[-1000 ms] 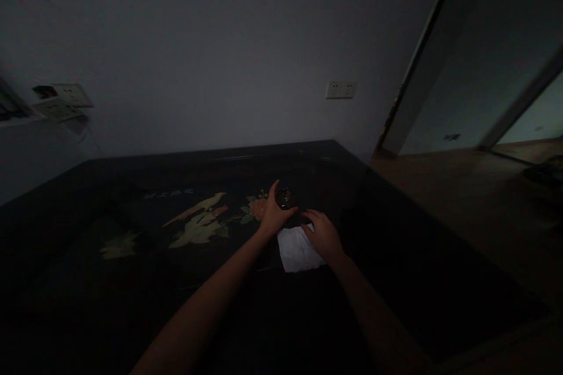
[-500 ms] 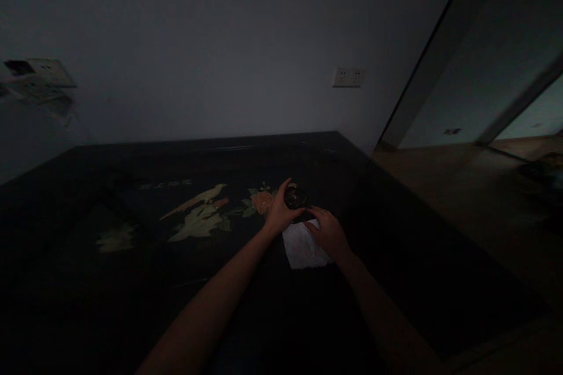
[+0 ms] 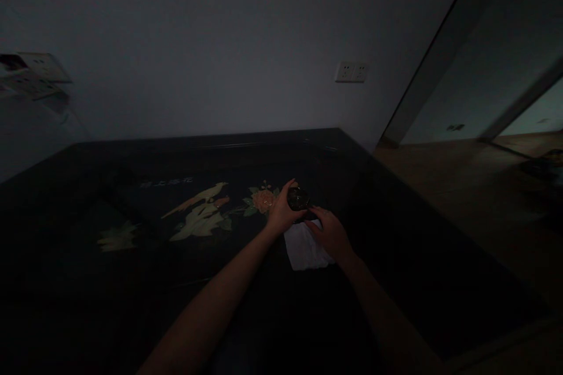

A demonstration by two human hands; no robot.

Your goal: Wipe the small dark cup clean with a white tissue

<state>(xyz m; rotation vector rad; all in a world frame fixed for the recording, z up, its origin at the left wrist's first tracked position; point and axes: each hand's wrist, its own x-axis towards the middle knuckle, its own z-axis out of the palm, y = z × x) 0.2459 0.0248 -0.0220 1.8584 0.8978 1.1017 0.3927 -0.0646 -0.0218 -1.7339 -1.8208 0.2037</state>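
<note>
A dark, shiny round glass dish [image 3: 298, 198] stands over the right part of the black tabletop; the dim light hides its exact kind. My left hand [image 3: 281, 211] curves around its left and near side, thumb toward me and fingers at the far left. At the near right edge of the dish, my right hand [image 3: 329, 231] has its fingers bent, the tips close to my left thumb. Under and beside that right hand spreads a white cloth or tissue [image 3: 305, 249], pinched by the thumb as far as I can see. The right fingertips are partly hidden.
The black tabletop [image 3: 132, 293] bears a bird-and-flower picture [image 3: 200, 211] left of my hands. Behind it rises a pale wall with a double socket [image 3: 352, 72]. More sockets and loose papers [image 3: 35, 79] are at far left. Wooden floor [image 3: 431, 170] lies to the right.
The view has shifted slightly. Both hands, the glass dish and the white cloth keep nearly the same places; the dish seems turned or tilted a little.
</note>
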